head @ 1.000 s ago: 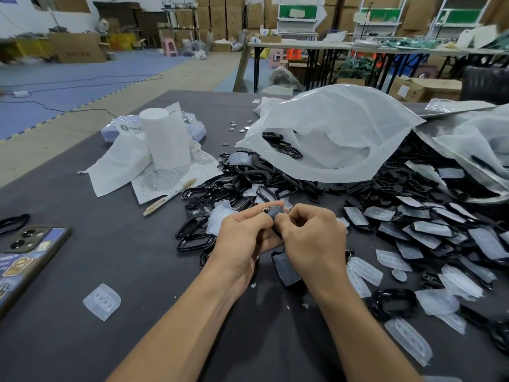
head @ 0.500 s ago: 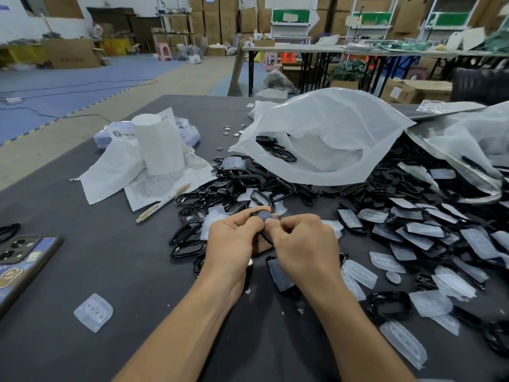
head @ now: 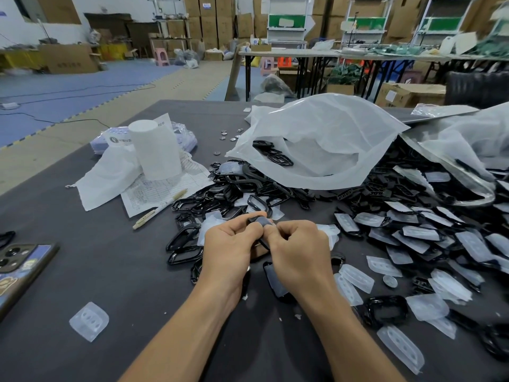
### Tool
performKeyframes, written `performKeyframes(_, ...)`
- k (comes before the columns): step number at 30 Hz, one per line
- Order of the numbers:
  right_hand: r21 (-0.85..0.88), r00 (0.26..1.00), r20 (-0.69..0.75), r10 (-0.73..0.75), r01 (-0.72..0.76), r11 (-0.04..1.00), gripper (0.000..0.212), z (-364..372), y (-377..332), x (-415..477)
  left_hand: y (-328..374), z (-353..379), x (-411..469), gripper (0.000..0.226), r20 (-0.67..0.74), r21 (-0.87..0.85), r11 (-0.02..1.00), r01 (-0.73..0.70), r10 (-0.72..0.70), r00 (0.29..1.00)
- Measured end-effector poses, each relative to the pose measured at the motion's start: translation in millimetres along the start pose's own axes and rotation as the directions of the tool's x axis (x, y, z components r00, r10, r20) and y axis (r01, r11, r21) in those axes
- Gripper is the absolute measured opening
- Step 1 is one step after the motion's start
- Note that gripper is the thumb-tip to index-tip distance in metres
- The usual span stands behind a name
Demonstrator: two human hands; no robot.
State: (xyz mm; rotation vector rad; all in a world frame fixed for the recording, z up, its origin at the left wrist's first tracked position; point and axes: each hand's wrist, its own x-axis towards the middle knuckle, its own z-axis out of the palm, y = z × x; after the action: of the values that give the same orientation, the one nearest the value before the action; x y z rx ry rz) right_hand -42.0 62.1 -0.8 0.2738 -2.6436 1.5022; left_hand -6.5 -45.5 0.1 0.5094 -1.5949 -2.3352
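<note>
Far left edge: phone lies camera-side up on the dark tabletop, with a black loop just behind it.
One clear pad lies alone near the front, well apart from the piles.
Behind that a paper roll stands upright on a crumpled white tissue and a printed form. A pen lies across the form's front corner.
Pile of black frames sits just left of the hands and runs back under the bag.
Left hand: fingers curled, tips pinching the small black part from the left.
The part is held above the tabletop at centre, between both hands, just in front of the frame pile. A grey face shows on top and the rest is hidden by the fingertips.
Right hand: fingers curled, pinching the same part from the right. The two hands touch at the tips.
Another black frame with a pad lies on the tabletop under the right wrist.
Behind centre: small round metal discs are scattered beside the open white bag, which has a few black frames in its mouth.
Right of the hands: loose translucent pads, one round disc and an empty black shell.
Far right: a big heap of frames with pads fitted spills from a second bag.
</note>
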Motion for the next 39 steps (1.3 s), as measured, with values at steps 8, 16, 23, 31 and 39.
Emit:
performKeyframes(8,-0.071,1.000,0.007,-0.031,0.031,0.997,0.041,-3,0,0,2,-1,2,0.029,-0.007,0.000,1.000,0.009,-0.009,1.000)
performKeyframes(16,-0.033,0.997,-0.077,-0.020,0.018,0.999,0.032,-6,1,0,7,0,1,0.029,-0.001,-0.111,0.994,-0.013,0.013,1.000)
performKeyframes(23,0.439,0.991,0.080,0.105,-0.130,0.889,0.024,-11,0,5,9,-7,3,0.032,0.051,0.112,0.989,-0.098,0.093,0.994)
performKeyframes(31,0.569,0.982,0.148,0.121,-0.185,0.801,0.033,-16,-1,6,10,-15,6,0.022,0.026,0.168,0.981,-0.093,0.090,0.996)
performKeyframes(39,0.598,0.971,0.171,0.164,-0.235,0.767,0.017,-16,-3,5,8,-14,4,0.025,0.014,0.134,0.988,-0.075,0.073,0.997)
